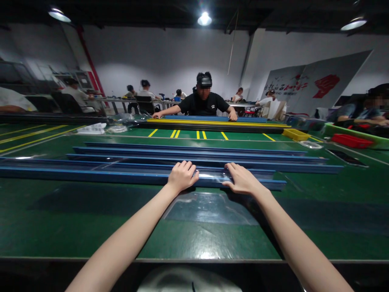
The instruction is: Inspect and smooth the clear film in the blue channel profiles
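Note:
A long blue channel strip (pixel 130 175) with raised edges lies across the green table (pixel 91 227) in front of me. My left hand (pixel 182 176) is closed over it near the middle, fingers over the far edge and thumb reaching right. To its right, my right hand (pixel 243 179) grips the same strip, fingertips at the far edge and thumb at the near one. Between the hands, shiny clear film (pixel 209 176) shows in the channel. Just behind lie several similar blue strips (pixel 197 152). A flat clear sheet (pixel 209 209) rests nearer me.
Across the table a co-worker (pixel 203 101) in a black shirt has both hands at blue, yellow and black strips (pixel 219 122). Towards the right are a yellow tray (pixel 294 134), a red tray (pixel 351 140) and a phone (pixel 346 157). Clear plastic wrapping (pixel 130 119) lies far left.

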Available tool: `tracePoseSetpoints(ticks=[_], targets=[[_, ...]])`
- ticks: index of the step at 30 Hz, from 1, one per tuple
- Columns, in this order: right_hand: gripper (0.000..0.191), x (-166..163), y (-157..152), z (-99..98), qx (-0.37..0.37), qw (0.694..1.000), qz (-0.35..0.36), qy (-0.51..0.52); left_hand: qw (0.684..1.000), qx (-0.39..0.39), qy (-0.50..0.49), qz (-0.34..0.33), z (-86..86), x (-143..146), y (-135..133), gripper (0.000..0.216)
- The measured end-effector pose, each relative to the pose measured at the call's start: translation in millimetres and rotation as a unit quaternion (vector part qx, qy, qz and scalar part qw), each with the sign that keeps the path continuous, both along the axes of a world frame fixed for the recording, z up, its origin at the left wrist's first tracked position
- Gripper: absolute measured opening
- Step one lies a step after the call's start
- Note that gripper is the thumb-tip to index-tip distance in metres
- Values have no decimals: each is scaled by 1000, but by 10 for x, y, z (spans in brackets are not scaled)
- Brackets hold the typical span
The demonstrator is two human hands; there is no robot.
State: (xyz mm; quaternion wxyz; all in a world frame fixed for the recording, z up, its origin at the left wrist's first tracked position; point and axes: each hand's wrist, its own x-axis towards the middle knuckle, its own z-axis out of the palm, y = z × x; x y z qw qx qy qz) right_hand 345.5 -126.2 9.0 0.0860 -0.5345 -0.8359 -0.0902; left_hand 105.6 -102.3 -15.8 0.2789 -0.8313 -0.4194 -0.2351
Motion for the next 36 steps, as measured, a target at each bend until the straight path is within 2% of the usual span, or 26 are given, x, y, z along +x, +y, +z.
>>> tracePoseSetpoints(ticks=[12, 26, 36], targets=[[47, -17, 48, 24, -16, 1000, -5, -18, 1000, -3, -8, -1, 11, 1, 60, 32], [49, -36, 6, -6, 5, 1000, -18, -9, 1000, -14, -6, 9, 32, -16, 107, 27], [50, 4, -11, -45, 25, 999, 18, 27, 997, -75, -7, 21, 103, -37, 5, 28]])
